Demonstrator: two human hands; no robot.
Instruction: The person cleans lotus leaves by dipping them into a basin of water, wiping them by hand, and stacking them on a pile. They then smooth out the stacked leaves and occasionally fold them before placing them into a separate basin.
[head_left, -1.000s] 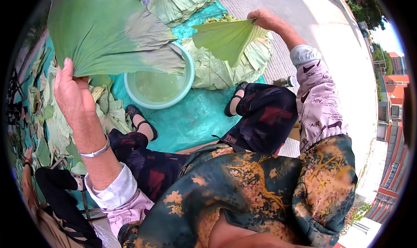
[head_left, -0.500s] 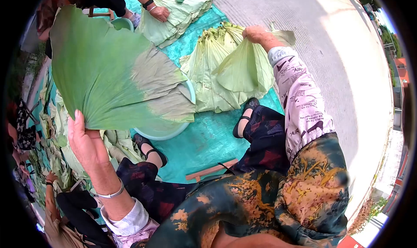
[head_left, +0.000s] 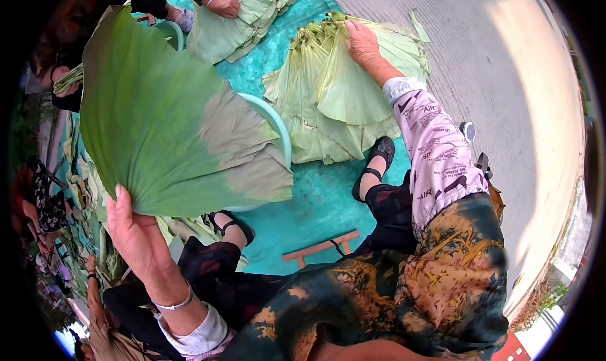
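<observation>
Head view: we find the left hand (head_left: 136, 234) closed on the narrow base of a large leaf (head_left: 170, 121), thumb laid up against the blade. The blade fans upward and away from us, green on its left part and paler and wrinkled toward its right edge. We judge that a grip at the base lets the whole blade spread free without creasing. The large leaf hides most of the basin (head_left: 278, 124); only a curved stretch of rim shows past the leaf's right edge. The right hand (head_left: 361, 42) lies open and flat, fingers spread, palm down on a folded leaf (head_left: 353, 92) at the top of the near stack (head_left: 315, 137). We judge that the flat palm keeps the fold pressed and the fan shapes aligned. The near stack rests on the teal tarp (head_left: 315, 197), and its right edge comes close to where the tarp meets the pavement (head_left: 499, 64). Farther off to the left, a second stack (head_left: 243, 23) lies under a co-worker's hand (head_left: 222, 6). Open tarp lies between the near stack, the basin and the wooden stool (head_left: 322, 247). At the near left, loose leaves (head_left: 189, 225) crowd the ground, leaving little room there.
</observation>
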